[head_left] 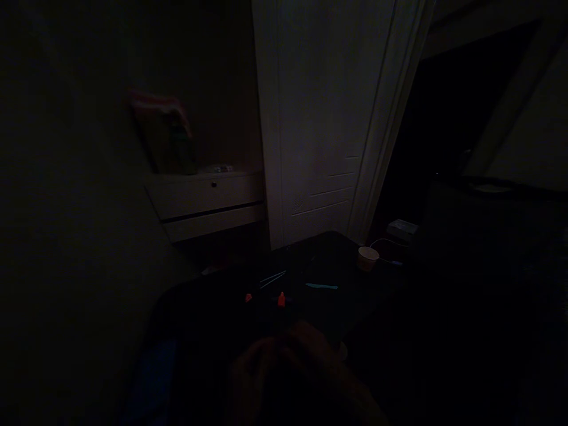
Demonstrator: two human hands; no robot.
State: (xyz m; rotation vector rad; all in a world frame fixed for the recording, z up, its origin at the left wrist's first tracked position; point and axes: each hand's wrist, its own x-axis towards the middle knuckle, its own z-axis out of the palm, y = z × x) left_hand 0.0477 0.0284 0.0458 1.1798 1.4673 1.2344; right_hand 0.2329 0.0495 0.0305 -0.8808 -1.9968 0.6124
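The scene is very dark. My left hand (252,368) and my right hand (313,350) meet at the near side of a dark table (213,319), fingers bent and drawn together. Whatever lies between them, if anything, is lost in shadow. Just beyond the fingers stands a small orange piece (281,300), and a smaller orange lump (248,297) lies to its left. Behind these are two thin pale sticks (273,278), side by side. A light blue-green knife-shaped tool (322,286) lies flat to the right.
A pale cup (367,259) stands near the table's far right edge, beside a white cable (388,240). Past the table are a white door (323,118) and a drawer unit (208,195) with a red-topped bag (164,133) on it. Something blue (153,376) shows at lower left.
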